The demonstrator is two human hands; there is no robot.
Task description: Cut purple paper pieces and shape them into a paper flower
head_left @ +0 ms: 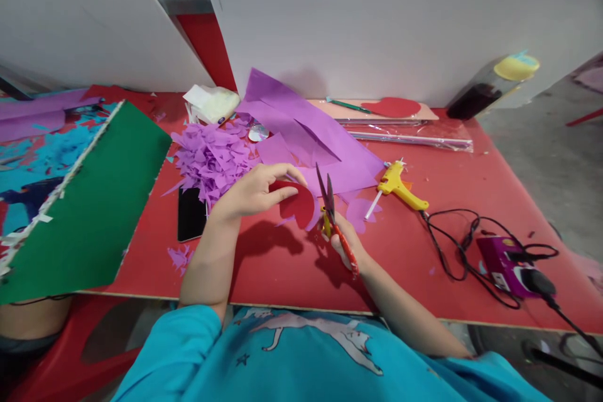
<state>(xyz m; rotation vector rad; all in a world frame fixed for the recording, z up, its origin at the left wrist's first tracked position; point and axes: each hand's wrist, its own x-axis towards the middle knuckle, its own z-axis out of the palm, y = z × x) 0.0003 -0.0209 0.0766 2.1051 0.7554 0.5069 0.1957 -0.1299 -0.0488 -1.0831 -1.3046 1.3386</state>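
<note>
So that its edge is left free for the scissors (or so it seems), the red piece, backed by purple paper, is pinched by the left grip above the desk. The scissors are held, blades parted, in the right grip just beside it, while the glue gun is laid farther right, probably so that its looped cord is kept slack

Scissors, one pair; glue gun, one; green board, one; bottle, one
</note>
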